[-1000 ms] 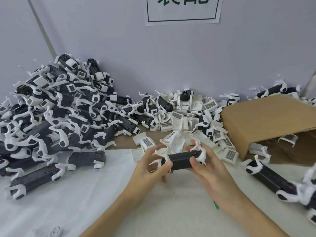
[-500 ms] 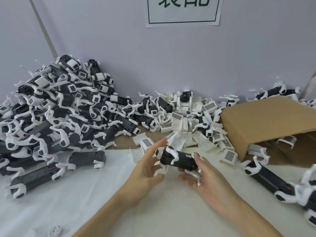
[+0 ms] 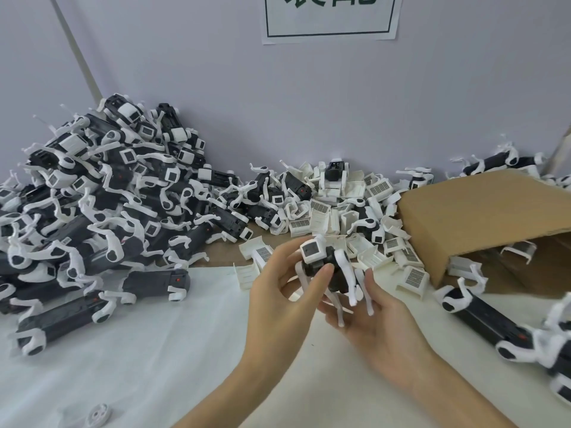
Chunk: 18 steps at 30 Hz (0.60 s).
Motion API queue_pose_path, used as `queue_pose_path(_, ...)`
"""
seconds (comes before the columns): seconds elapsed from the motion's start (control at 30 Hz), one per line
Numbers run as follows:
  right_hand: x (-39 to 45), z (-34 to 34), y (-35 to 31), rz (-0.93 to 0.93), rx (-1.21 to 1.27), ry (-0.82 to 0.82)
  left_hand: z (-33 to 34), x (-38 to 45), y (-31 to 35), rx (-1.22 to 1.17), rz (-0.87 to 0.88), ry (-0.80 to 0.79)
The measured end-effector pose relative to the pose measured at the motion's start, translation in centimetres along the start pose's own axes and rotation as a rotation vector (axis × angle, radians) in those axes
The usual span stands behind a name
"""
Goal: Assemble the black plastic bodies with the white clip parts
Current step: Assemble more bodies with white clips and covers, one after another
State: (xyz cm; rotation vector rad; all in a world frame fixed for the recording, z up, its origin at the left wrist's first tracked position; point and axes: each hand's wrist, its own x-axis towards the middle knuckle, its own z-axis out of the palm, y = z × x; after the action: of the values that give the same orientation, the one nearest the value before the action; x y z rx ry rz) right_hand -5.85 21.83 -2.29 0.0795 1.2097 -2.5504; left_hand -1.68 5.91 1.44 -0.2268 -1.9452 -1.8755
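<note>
Both hands hold one black plastic body (image 3: 321,264) above the white cloth, turned end-on toward me. A white square clip part (image 3: 312,250) sits on its near end and white legs hang below it. My left hand (image 3: 279,293) grips the body from the left, thumb on its front. My right hand (image 3: 375,327) cups it from below and right, fingers curled under the legs. Loose white clip parts (image 3: 333,217) lie heaped just behind the hands.
A large heap of assembled black-and-white units (image 3: 102,193) fills the left side. An open cardboard box (image 3: 482,220) lies on its side at the right, with more black bodies (image 3: 485,316) in front of it. A small white disc (image 3: 98,414) lies at the near left.
The black body has been turned from lying sideways to pointing end-on at me, its white clip end now facing up. Both hands shifted slightly with it.
</note>
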Motion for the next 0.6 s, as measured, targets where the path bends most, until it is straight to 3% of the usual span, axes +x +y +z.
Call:
queue_pose_path(0.13, 0.2, -0.5, -0.1, 0.006, 0.051, -0.061, 0.6, -0.3, 0.8, -0.047, -0.021, -0.003)
queue_pose_path(0.3, 0.4, -0.7, -0.1, -0.059, 0.079, -0.134, -0.7, 0.8, 0.0, -0.177, -0.19, -0.039)
queue_pose_path(0.5, 0.3, -0.6, 0.0, -0.334, -0.371, -0.118, -1.9, 1.6, -2.2, 0.033, -0.222, -0.149)
queue_pose_path(0.6, 0.0, -0.7, 0.1, -0.421, -0.656, -0.125, -3.1, 2.0, -3.7, 0.124, -0.119, -0.14)
